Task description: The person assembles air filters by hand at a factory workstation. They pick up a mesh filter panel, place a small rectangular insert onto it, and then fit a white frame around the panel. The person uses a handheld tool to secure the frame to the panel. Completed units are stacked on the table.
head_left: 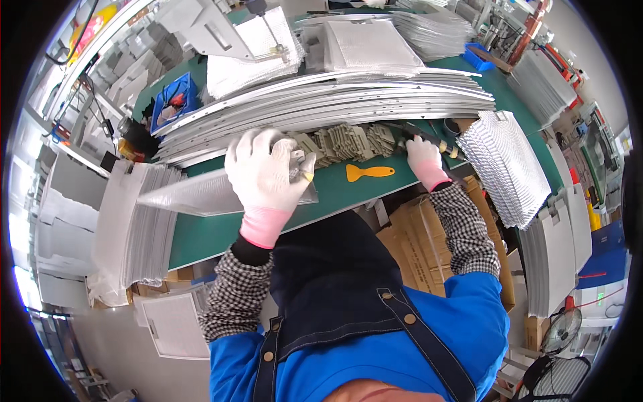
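- Your counter (335, 194) leaves only a narrow bare strip at its front edge, so anything nudged toward you could go over.
- The long metal strips (321, 110) lie loosely piled behind your hands; a knock from your knuckles might set the upper ones sliding.
- At your right, the mesh panels (506, 167) hang past the counter's edge near your forearm, and a swinging elbow could drag them down.
- The mesh panel (201, 194) lies under your left hand (264, 177), near the front edge. That grip is curled, but I cannot tell whether it pinches the panel; a one-sided press might bend or skid it.
- Your right hand (426, 163) is at the dark tool (432, 139); I cannot tell how firmly that grip closes. A loose hold could let it roll.
- The yellow scraper (368, 172) lies between your hands, where a sleeve might sweep it off.
- Those small tan pieces (351, 143) stand in tight rows; one bump could scatter them.
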`<state>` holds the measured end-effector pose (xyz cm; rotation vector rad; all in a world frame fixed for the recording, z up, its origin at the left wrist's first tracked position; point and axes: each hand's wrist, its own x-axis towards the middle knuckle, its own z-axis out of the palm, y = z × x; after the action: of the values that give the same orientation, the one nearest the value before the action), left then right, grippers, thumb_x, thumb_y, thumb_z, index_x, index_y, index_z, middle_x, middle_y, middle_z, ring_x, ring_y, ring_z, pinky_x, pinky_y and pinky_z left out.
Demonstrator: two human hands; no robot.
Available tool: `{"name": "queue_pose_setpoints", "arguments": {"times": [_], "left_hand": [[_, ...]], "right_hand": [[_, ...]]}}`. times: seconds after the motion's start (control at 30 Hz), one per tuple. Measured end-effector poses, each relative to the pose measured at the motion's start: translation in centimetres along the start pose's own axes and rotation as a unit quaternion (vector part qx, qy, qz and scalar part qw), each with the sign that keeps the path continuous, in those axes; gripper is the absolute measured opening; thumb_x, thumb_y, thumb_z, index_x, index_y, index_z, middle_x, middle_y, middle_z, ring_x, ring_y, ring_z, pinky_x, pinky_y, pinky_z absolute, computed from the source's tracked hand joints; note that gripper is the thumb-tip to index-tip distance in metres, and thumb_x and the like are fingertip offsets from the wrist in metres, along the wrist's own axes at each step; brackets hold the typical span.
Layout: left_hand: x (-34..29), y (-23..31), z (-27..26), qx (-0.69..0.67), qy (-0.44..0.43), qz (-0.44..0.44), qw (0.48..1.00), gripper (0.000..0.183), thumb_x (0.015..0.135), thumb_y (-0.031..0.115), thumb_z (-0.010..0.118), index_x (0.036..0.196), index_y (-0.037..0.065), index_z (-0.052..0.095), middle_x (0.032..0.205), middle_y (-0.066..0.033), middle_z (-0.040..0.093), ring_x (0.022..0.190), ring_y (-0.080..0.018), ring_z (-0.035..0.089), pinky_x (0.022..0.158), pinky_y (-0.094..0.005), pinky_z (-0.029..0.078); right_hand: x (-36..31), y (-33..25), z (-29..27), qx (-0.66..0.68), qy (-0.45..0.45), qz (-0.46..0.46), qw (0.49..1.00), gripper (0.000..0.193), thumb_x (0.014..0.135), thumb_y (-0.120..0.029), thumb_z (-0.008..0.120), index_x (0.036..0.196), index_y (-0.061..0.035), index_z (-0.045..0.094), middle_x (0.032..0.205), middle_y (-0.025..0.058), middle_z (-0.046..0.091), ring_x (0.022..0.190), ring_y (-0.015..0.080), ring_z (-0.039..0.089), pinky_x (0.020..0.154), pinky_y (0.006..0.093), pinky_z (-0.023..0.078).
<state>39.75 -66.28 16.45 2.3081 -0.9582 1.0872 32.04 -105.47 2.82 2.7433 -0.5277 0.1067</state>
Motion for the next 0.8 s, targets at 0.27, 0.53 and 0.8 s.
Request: {"name": "queue_pose_setpoints", "arguments": {"times": [0.27,0.53,0.8], "left_hand": [[-0.5,0.1,1.9,0.0,0.079,-0.1,0.992,0.064,0.064,0.05,0.089,0.111,0.014,0.067,0.107,-0.0061,0.063,0.108,-0.0296,0.059,0.103,-0.0557,0.038],[-0.2,-0.1,2.1,0.061,0.027,-0.118,0.991,0.049,0.069,0.049,0.084,0.094,0.012,0.064,0.094,-0.008,0.058,0.095,-0.0293,0.056,0.094,-0.0474,0.038],[-2.0,-2.4,1.9,-0.012,0.121,-0.074,0.99,0.038,0.069,0.037,0.084,0.088,0.013,0.063,0.09,-0.0066,0.056,0.09,-0.0292,0.055,0.092,-0.0479,0.039]], "right_hand": [[-4.2,2.8,-2.0,0.354,0.081,-0.027,0.931,0.022,0.103,-0.02,0.056,0.118,-0.0057,0.062,0.092,0.0151,0.067,0.081,0.0343,0.069,0.068,0.0452,0.053],[-5.9,-17.7,-16.5,0.709,0.118,-0.105,0.687,0.033,0.11,-0.034,0.049,0.105,-0.0023,0.058,0.075,0.0,0.055,0.059,0.0079,0.048,0.054,0.0239,0.038],[-4.2,-12.4,-30.2,0.486,0.104,-0.229,0.837,0.026,0.102,-0.018,0.053,0.115,-0.0008,0.068,0.084,0.0108,0.068,0.069,0.0217,0.063,0.067,0.0335,0.05]]}}
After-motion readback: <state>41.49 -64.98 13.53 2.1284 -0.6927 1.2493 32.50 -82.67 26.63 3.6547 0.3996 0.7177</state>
